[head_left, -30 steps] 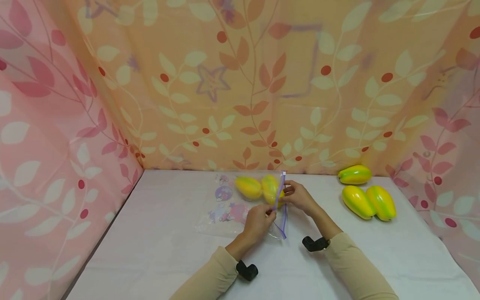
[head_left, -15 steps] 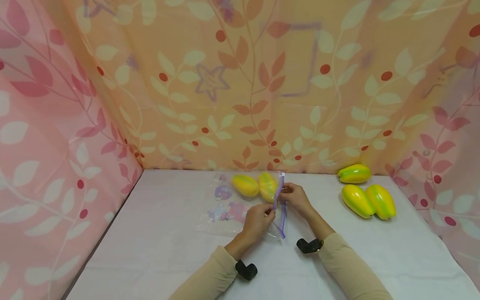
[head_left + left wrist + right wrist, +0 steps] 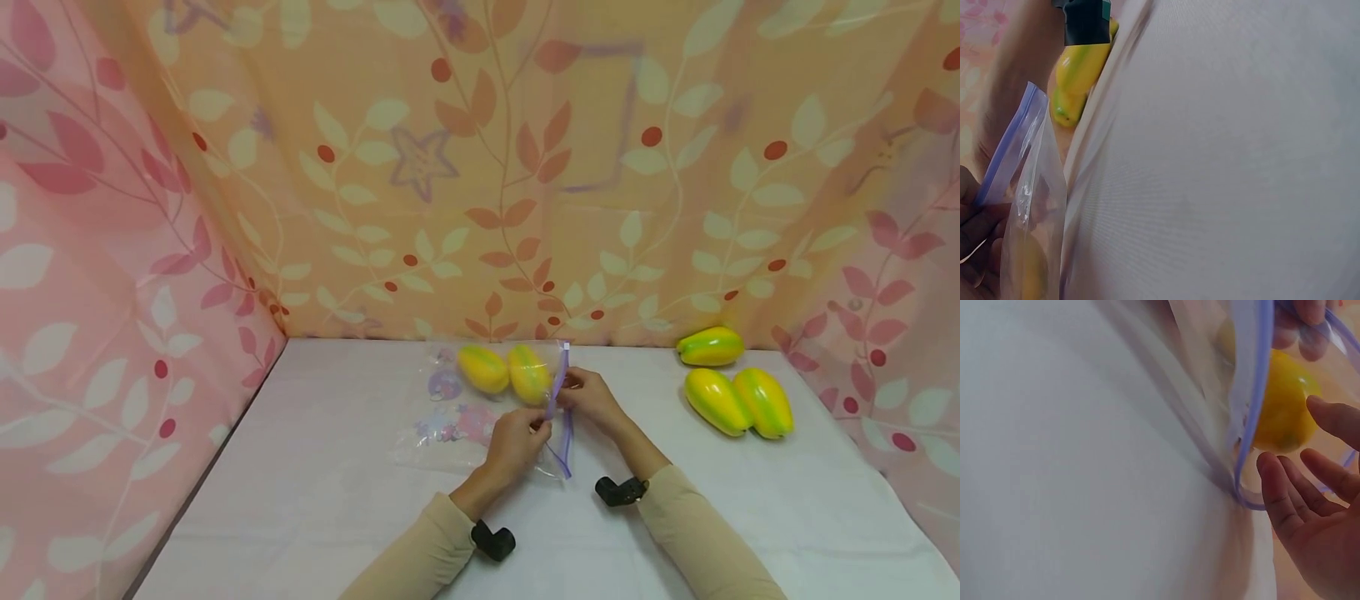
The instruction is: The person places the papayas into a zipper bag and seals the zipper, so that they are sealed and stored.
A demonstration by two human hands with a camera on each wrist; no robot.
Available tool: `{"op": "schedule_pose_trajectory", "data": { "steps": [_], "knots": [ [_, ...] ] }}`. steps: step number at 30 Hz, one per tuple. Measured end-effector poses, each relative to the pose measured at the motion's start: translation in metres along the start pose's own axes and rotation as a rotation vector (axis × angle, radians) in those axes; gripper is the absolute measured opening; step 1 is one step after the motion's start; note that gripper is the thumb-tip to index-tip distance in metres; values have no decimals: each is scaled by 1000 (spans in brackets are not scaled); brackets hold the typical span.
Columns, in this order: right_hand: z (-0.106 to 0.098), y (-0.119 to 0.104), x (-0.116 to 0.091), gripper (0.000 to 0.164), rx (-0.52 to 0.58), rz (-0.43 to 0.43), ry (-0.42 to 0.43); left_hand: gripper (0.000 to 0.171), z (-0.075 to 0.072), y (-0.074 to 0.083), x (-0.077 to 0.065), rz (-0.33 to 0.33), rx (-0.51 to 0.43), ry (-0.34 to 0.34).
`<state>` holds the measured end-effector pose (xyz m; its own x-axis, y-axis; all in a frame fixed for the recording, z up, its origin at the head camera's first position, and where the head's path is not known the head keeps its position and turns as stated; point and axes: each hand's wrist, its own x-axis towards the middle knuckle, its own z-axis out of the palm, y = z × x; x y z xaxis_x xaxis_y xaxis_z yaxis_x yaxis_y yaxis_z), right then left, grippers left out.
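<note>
A clear zip bag (image 3: 442,450) with a purple zip edge and cartoon print lies on the table with its mouth to the right. Two yellow-green papayas, one on the left (image 3: 482,369) and one nearer the mouth (image 3: 529,375), are inside it. My left hand (image 3: 516,446) pinches the bag's edge at the mouth. At the opening is my right hand (image 3: 592,398); in the right wrist view its fingers (image 3: 1280,494) are spread and slightly bent beside a papaya (image 3: 1286,406), apart from it.
Three more papayas rest at the back right of the white-covered table (image 3: 300,517): one at the back (image 3: 710,347) and two side by side, a left one (image 3: 716,402) and a right one (image 3: 763,403). Floral curtains (image 3: 480,250) enclose the back and sides.
Both papayas in the bag have shifted left, deeper inside. My right hand has moved slightly left at the mouth, while my left hand keeps its pinch on the bag's edge.
</note>
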<state>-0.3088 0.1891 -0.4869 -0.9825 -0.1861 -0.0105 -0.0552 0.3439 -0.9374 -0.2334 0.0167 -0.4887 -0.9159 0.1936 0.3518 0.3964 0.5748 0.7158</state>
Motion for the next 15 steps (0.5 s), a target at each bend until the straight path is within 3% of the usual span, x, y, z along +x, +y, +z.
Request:
{"op": "schedule_pose_trajectory", "data": {
  "steps": [5,15],
  "knots": [
    [-12,-5,-5,41,-55,12,-9,15,0,0,-1,17,1,3],
    [-44,-17,-13,45,-264,41,15,14,1,1,1,-20,-1,-32]
  ]
}}
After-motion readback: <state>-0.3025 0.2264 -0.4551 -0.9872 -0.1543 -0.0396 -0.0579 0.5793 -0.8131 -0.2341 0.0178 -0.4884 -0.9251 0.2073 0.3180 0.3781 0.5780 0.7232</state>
